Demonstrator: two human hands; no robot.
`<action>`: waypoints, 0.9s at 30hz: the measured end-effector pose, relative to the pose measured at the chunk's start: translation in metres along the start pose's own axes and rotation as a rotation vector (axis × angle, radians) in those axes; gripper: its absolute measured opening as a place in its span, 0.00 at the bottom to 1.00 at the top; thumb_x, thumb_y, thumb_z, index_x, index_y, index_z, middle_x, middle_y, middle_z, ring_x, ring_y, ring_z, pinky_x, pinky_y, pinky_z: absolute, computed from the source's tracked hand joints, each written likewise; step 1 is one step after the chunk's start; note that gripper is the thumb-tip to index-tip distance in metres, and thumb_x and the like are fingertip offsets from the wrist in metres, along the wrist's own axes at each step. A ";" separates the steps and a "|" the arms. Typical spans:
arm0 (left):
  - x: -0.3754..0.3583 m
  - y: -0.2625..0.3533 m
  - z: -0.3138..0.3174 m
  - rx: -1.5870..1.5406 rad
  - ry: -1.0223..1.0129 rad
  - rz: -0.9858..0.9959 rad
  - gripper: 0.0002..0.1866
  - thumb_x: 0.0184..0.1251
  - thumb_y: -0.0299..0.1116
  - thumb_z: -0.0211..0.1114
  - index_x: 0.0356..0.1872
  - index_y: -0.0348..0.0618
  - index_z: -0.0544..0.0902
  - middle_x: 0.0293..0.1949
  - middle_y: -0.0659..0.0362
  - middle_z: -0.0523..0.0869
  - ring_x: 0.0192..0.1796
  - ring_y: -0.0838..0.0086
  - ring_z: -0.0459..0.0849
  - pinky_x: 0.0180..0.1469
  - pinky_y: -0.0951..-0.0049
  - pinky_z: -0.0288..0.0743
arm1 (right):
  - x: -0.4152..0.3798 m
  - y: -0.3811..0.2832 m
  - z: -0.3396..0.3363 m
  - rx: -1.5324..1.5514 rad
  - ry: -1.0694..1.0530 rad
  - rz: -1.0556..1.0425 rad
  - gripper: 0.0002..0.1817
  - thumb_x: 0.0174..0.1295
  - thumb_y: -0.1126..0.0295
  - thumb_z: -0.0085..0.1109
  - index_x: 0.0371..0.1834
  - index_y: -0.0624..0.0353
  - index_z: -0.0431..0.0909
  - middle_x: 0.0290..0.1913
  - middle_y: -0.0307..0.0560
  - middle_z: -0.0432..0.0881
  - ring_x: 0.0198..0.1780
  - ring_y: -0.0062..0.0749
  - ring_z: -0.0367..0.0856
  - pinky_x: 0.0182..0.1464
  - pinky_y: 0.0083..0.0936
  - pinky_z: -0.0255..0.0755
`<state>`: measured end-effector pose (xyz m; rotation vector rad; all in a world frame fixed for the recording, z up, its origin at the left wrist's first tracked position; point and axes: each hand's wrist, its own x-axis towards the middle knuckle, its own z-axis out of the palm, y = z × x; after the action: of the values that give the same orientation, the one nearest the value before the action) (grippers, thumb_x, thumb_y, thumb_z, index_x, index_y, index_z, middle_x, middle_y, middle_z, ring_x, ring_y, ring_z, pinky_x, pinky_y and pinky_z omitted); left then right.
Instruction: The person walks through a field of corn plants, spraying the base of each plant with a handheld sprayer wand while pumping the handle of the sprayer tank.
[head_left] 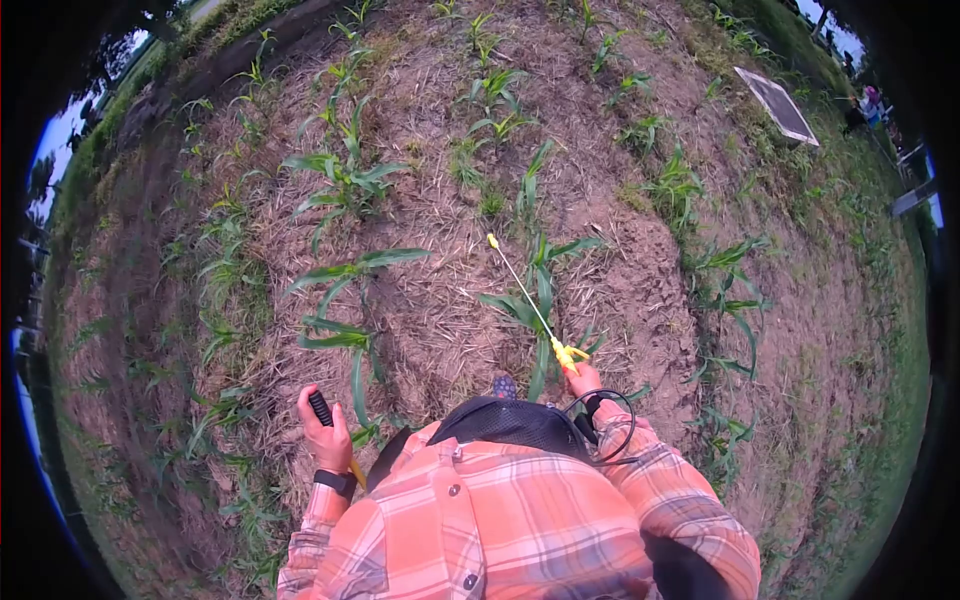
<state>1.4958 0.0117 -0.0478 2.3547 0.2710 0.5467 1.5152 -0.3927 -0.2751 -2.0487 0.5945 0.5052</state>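
Observation:
My left hand (327, 430) is closed round a black ribbed grip (320, 408), which joins a yellow lever beside my wrist. On the right, my right hand (582, 380) holds the yellow handle of a spray wand (562, 352). Its thin pale rod slants forward and left to a yellow nozzle (492, 241) above the soil. A green maize plant (543, 285) stands just beside the rod. From the handle a black hose (632, 430) loops past my right wrist. The rod hides nothing of the nozzle.
Rows of young maize plants (345, 180) run ahead over brown soil with dry straw. More plants (730, 280) grow on the right. A framed dark panel (778, 105) lies at the upper right, and a person (870, 105) is beyond it. A patterned shoe (504, 387) shows below me.

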 end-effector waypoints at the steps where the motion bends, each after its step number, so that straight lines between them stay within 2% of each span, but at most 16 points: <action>1: 0.004 -0.003 0.005 0.002 0.003 -0.002 0.21 0.51 0.22 0.54 0.49 0.42 0.63 0.35 0.58 0.71 0.28 0.75 0.67 0.32 0.77 0.63 | 0.009 -0.001 -0.007 0.052 0.037 0.037 0.12 0.52 0.61 0.53 0.26 0.59 0.74 0.16 0.40 0.74 0.13 0.22 0.69 0.16 0.22 0.62; 3: 0.007 -0.018 0.014 0.051 -0.060 -0.128 0.21 0.51 0.22 0.53 0.49 0.42 0.64 0.39 0.53 0.71 0.36 0.68 0.71 0.40 0.74 0.65 | 0.038 0.012 -0.013 0.129 0.070 0.085 0.10 0.54 0.61 0.51 0.28 0.56 0.71 0.14 0.36 0.71 0.10 0.19 0.64 0.12 0.20 0.57; 4: 0.011 -0.015 0.018 0.054 -0.058 -0.131 0.21 0.51 0.22 0.53 0.49 0.42 0.64 0.39 0.53 0.71 0.36 0.68 0.71 0.40 0.74 0.65 | 0.046 0.010 -0.018 0.237 0.064 0.089 0.10 0.56 0.61 0.49 0.28 0.56 0.69 0.13 0.35 0.68 0.10 0.19 0.63 0.10 0.19 0.56; 6: 0.018 -0.010 0.023 -0.075 -0.063 -0.207 0.21 0.50 0.22 0.53 0.49 0.41 0.64 0.39 0.53 0.71 0.37 0.68 0.70 0.42 0.75 0.64 | 0.063 0.006 -0.029 0.281 0.133 0.115 0.12 0.54 0.61 0.51 0.24 0.59 0.72 0.14 0.38 0.73 0.12 0.21 0.68 0.14 0.22 0.60; 7: 0.022 -0.009 0.026 -0.074 -0.060 -0.212 0.21 0.50 0.22 0.53 0.49 0.41 0.64 0.39 0.53 0.71 0.37 0.68 0.70 0.42 0.75 0.64 | 0.060 -0.013 -0.038 0.377 0.132 0.155 0.11 0.55 0.61 0.50 0.24 0.58 0.71 0.14 0.36 0.71 0.10 0.19 0.65 0.11 0.20 0.57; 12: 0.051 0.000 0.031 -0.041 -0.043 -0.166 0.20 0.51 0.22 0.53 0.48 0.42 0.64 0.36 0.53 0.72 0.33 0.70 0.70 0.37 0.75 0.65 | 0.097 -0.038 -0.052 0.498 0.192 0.133 0.13 0.57 0.59 0.48 0.27 0.58 0.66 0.16 0.37 0.69 0.10 0.18 0.62 0.08 0.17 0.58; 14: 0.065 -0.001 0.036 -0.041 -0.073 -0.238 0.20 0.51 0.22 0.53 0.48 0.42 0.64 0.35 0.54 0.72 0.32 0.70 0.71 0.36 0.75 0.65 | 0.109 -0.049 -0.053 0.553 0.274 0.146 0.13 0.57 0.59 0.47 0.26 0.58 0.66 0.16 0.37 0.69 0.10 0.18 0.62 0.08 0.17 0.57; 15: 0.073 -0.002 0.037 -0.038 -0.107 -0.306 0.20 0.51 0.22 0.53 0.48 0.42 0.64 0.35 0.54 0.72 0.31 0.70 0.71 0.35 0.74 0.65 | 0.112 -0.058 -0.052 0.546 0.307 0.122 0.14 0.58 0.59 0.47 0.25 0.59 0.66 0.15 0.38 0.68 0.09 0.18 0.62 0.08 0.17 0.57; 18: 0.104 -0.005 0.048 -0.069 -0.091 -0.298 0.20 0.51 0.22 0.53 0.48 0.42 0.64 0.35 0.53 0.72 0.33 0.68 0.72 0.37 0.73 0.65 | 0.130 -0.074 -0.043 0.453 0.279 0.137 0.13 0.57 0.60 0.47 0.24 0.58 0.66 0.14 0.37 0.68 0.09 0.18 0.62 0.08 0.18 0.57; 19: 0.113 -0.026 0.057 -0.031 -0.009 -0.113 0.20 0.50 0.22 0.53 0.48 0.41 0.64 0.36 0.53 0.72 0.34 0.66 0.72 0.38 0.72 0.65 | 0.135 -0.083 -0.036 0.502 0.292 0.139 0.14 0.57 0.60 0.48 0.22 0.59 0.67 0.13 0.38 0.67 0.08 0.19 0.61 0.08 0.18 0.57; 20: 0.120 -0.036 0.058 -0.037 -0.001 -0.115 0.20 0.50 0.22 0.53 0.48 0.41 0.64 0.36 0.53 0.72 0.34 0.66 0.72 0.38 0.72 0.65 | 0.138 -0.091 -0.032 0.461 0.279 0.142 0.14 0.56 0.60 0.49 0.22 0.59 0.67 0.13 0.38 0.69 0.09 0.19 0.62 0.08 0.18 0.57; 22: 0.139 -0.047 0.059 -0.106 -0.017 -0.176 0.20 0.50 0.22 0.53 0.48 0.41 0.64 0.38 0.53 0.72 0.35 0.65 0.72 0.40 0.72 0.65 | 0.142 -0.117 -0.015 0.365 0.295 0.150 0.13 0.56 0.60 0.49 0.23 0.59 0.68 0.13 0.38 0.70 0.09 0.19 0.63 0.09 0.18 0.58; 23: 0.145 -0.059 0.060 -0.124 0.006 -0.185 0.21 0.50 0.22 0.53 0.48 0.42 0.64 0.37 0.54 0.72 0.34 0.66 0.72 0.38 0.73 0.66 | 0.144 -0.128 -0.009 0.344 0.257 0.222 0.12 0.56 0.61 0.50 0.25 0.59 0.69 0.14 0.38 0.71 0.10 0.20 0.65 0.11 0.18 0.59; 27: 0.174 -0.082 0.061 -0.167 0.036 -0.271 0.21 0.50 0.22 0.53 0.48 0.43 0.64 0.37 0.54 0.72 0.33 0.68 0.73 0.37 0.73 0.67 | 0.168 -0.153 0.030 0.049 0.165 0.189 0.12 0.53 0.62 0.52 0.23 0.60 0.72 0.14 0.39 0.73 0.12 0.21 0.68 0.13 0.21 0.61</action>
<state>1.6746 0.0949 -0.0897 2.1054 0.5314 0.4616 1.7360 -0.3318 -0.2830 -2.0105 0.8974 0.4283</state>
